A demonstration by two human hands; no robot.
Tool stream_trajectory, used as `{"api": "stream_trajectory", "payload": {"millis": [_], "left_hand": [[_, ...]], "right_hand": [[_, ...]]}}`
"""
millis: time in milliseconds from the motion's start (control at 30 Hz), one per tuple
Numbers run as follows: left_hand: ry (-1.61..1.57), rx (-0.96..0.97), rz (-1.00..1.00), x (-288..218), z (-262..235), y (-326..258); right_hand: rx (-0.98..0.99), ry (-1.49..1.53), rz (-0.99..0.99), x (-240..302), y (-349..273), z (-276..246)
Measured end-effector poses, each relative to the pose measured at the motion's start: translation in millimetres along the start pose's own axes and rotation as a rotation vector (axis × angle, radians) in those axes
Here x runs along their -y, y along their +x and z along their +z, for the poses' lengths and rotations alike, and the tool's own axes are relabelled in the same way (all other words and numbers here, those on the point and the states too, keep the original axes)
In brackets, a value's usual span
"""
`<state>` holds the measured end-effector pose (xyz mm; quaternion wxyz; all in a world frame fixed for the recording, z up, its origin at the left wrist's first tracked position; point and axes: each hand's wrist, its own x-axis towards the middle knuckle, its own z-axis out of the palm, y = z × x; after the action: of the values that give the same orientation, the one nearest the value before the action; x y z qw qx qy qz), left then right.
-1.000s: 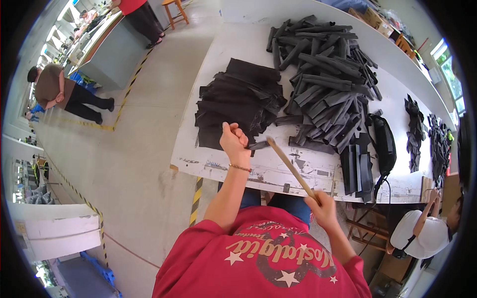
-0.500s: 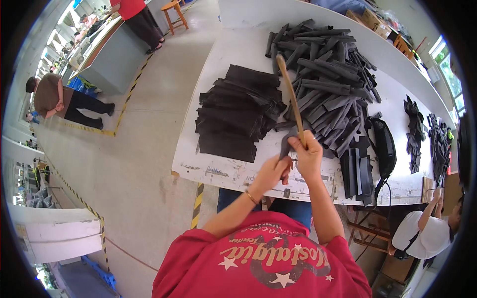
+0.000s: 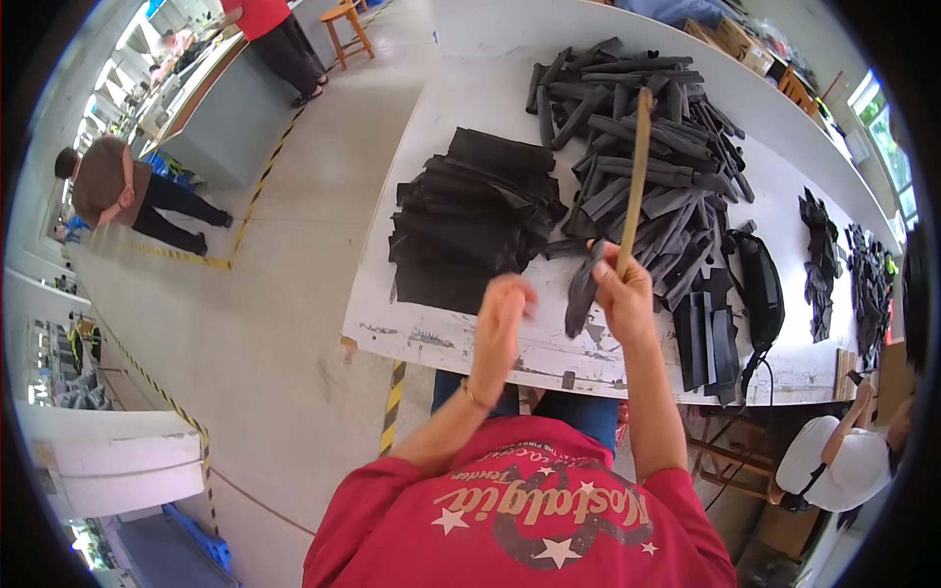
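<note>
My right hand (image 3: 627, 294) is closed around the lower end of a long wooden stick (image 3: 639, 181), which points away from me over the table. A dark grey fabric piece (image 3: 582, 294) hangs from the same hand, beside the stick's lower end. My left hand (image 3: 504, 306) is apart from both, over the near edge of a stack of flat black fabric pieces (image 3: 470, 216). Its fingers are blurred by motion. Beyond my right hand lies a large heap of dark grey fabric tubes (image 3: 647, 147).
The white table (image 3: 392, 328) has a raised back panel. To the right are folded dark strips (image 3: 704, 338), a black pouch (image 3: 758, 289) with a cord, and more dark pieces (image 3: 817, 260). One person (image 3: 833, 461) sits at the right; another (image 3: 123, 191) stands at the left.
My left hand has come away from the grey fabric piece and moved left. The stick has swung to the right in my right hand, and the fabric now hangs from that hand alone.
</note>
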<state>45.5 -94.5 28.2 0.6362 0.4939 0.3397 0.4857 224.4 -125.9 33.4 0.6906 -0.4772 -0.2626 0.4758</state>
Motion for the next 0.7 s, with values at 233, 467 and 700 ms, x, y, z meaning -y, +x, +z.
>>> {"api": "stream_trajectory", "payload": {"millis": [233, 467, 700], "left_hand": [[-0.129, 0.253, -0.113, 13.7, 2.8, 32.7], [-0.169, 0.021, -0.094, 18.9, 22.1, 24.2], [-0.078, -0.053, -0.143, 30.3, 17.0, 26.1]], "right_hand": [[0.082, -0.108, -0.006, -7.5, -16.0, 16.8], [-0.02, -0.186, 0.02, -26.8, -22.4, 21.0], [-0.078, -0.005, 0.03, -48.9, -23.6, 14.4]]}}
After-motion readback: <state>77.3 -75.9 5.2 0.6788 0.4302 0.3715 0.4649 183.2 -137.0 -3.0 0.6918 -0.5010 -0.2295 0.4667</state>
